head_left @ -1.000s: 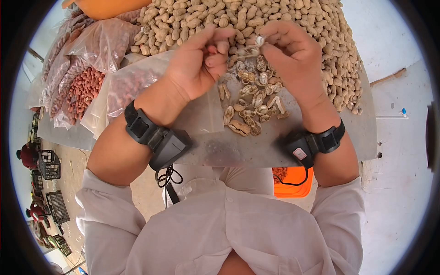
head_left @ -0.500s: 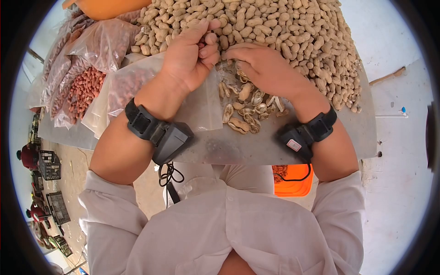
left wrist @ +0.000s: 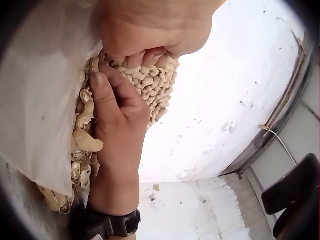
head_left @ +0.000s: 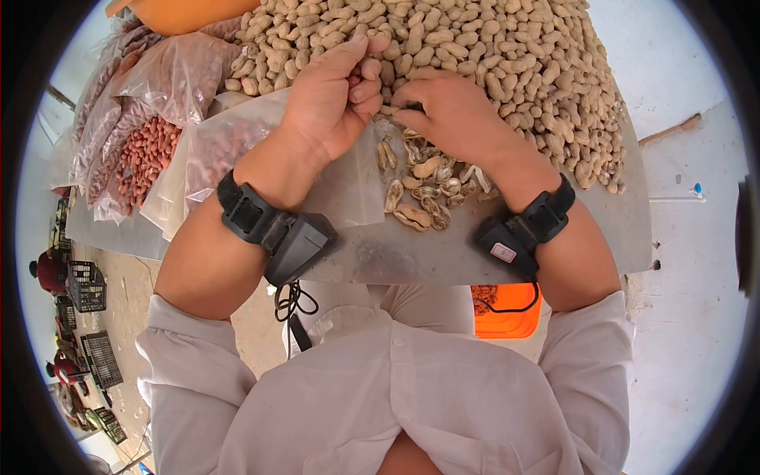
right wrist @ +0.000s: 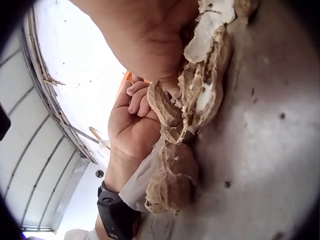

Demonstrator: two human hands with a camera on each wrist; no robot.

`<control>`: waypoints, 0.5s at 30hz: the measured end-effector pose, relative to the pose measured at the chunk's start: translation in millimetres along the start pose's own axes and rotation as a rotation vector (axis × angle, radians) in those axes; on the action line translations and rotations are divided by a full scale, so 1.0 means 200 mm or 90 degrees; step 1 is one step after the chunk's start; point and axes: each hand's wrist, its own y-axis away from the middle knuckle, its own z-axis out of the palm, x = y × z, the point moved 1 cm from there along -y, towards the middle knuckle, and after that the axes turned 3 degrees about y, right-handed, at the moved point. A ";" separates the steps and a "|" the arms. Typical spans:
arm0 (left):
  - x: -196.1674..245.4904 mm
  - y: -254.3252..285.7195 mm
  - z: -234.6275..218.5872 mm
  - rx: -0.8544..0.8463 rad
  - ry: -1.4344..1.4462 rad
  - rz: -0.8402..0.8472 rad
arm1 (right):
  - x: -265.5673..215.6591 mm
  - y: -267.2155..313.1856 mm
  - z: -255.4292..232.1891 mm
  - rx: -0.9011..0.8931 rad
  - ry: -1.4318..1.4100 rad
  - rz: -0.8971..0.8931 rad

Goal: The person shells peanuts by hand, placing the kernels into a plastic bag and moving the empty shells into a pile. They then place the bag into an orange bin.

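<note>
My left hand point(head_left: 326, 103) is palm up with its fingers curled in beside the peanut pile point(head_left: 522, 71). A bit of reddish peanut kernel point(head_left: 355, 77) shows between those fingers, mostly hidden. My right hand point(head_left: 453, 115) is low at the pile's near edge, thumb and forefinger pinching a peanut point(left wrist: 94, 64) in the left wrist view. Below it, cracked peanut shells point(head_left: 427, 194) lie scattered on the grey metal tabletop point(head_left: 372, 257). Large in the right wrist view, an open shell point(right wrist: 207, 95) lies close under the right hand.
Left of the hands lie a clear plastic bag point(head_left: 226, 150) and a bigger bag of red kernels point(head_left: 150, 150). An orange basin point(head_left: 186, 12) stands behind them. Below the table's front edge is an orange container point(head_left: 507, 313). Black crates point(head_left: 99, 356) stand on the floor at far left.
My right hand has moved left and down from the upper middle, leaving the opened shell it held, and now pinches a peanut. My left hand has shifted slightly left, its fingers curled in more.
</note>
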 end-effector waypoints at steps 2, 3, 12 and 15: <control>0.00 0.00 0.00 -0.001 0.004 -0.001 | 0.01 0.00 0.00 0.021 -0.012 -0.003; 0.00 -0.01 0.00 -0.003 0.009 -0.002 | 0.01 0.01 0.01 0.043 -0.026 -0.009; -0.03 0.04 0.04 -0.005 -0.199 0.011 | 0.07 0.05 -0.08 0.234 -0.447 0.164; -0.05 0.06 0.07 -0.007 -0.283 0.046 | 0.05 0.06 -0.09 0.228 -0.428 0.140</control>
